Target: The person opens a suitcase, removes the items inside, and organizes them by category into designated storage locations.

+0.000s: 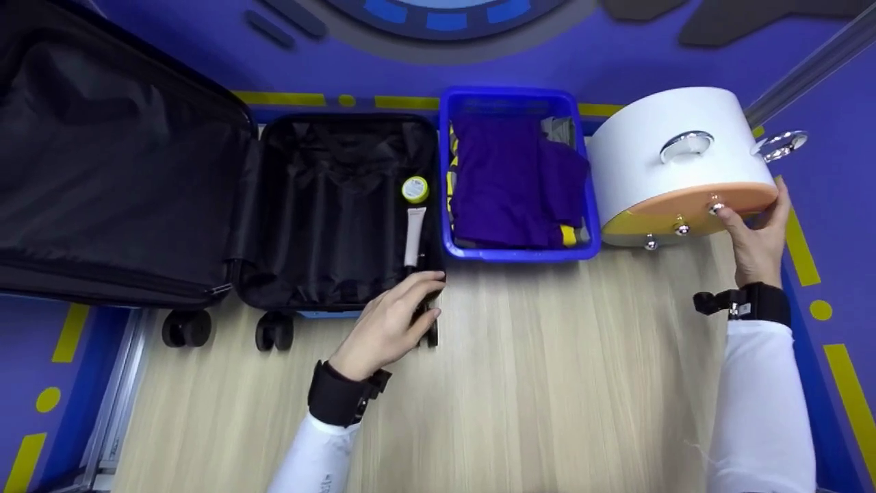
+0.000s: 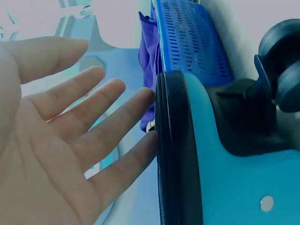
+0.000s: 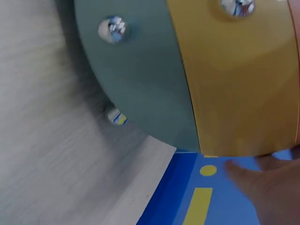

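My left hand (image 1: 390, 329) is over the near right corner of the open black suitcase (image 1: 342, 267), its fingers spread and fairly straight, fingertips at the rim. Inside the suitcase, along its right side, lie a white tube (image 1: 413, 236) and a small round jar (image 1: 415, 189) with a yellow-green edge. At the far right, my right hand (image 1: 759, 246) is against the front right edge of a white rounded drawer box (image 1: 671, 130). The thumb is beside the silver knob (image 1: 716, 207) of the orange drawer, while the other fingers extend along the box's side.
Between suitcase and drawer box stands a blue basket (image 1: 520, 255) with folded purple cloth (image 1: 506, 178) and some yellow and grey fabric. The suitcase lid (image 1: 116, 171) lies open at left. Purple wall panels border the wooden table (image 1: 534, 383).
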Motion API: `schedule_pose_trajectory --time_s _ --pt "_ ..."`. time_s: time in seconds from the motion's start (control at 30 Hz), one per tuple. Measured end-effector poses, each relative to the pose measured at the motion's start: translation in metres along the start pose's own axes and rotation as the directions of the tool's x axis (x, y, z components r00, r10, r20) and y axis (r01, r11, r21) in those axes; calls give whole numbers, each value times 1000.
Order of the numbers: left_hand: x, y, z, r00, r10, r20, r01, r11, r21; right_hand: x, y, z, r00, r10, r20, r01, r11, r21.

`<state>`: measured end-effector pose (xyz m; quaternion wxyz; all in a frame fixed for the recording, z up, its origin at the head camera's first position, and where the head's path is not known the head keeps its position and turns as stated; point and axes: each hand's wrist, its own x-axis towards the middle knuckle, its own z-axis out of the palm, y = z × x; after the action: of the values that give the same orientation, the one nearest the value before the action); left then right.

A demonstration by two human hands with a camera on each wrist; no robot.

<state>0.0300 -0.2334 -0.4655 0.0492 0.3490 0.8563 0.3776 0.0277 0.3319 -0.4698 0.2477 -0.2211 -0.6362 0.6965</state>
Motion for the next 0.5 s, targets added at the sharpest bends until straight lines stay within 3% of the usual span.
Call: schedule_pose_trajectory --time_s 0.07,0.2,0.33,0.5 --pt "-2 0 -1 1000 -3 -1 3 1000 -3 -3 0 2 1000 10 15 -10 999 -51" --pt "-2 0 -1 1000 14 -9 -14 1000 -3 -12 -8 12 997 -76 5 76 982 -173" --pt "-2 -1 -2 999 23 -35 -23 1000 -4 -16 -16 22 984 -180 4 172 934 -312" --pt "-4 -2 -6 999 8 -47 -9 1000 -13 -22 -19 31 969 -243 -49 202 887 -415"
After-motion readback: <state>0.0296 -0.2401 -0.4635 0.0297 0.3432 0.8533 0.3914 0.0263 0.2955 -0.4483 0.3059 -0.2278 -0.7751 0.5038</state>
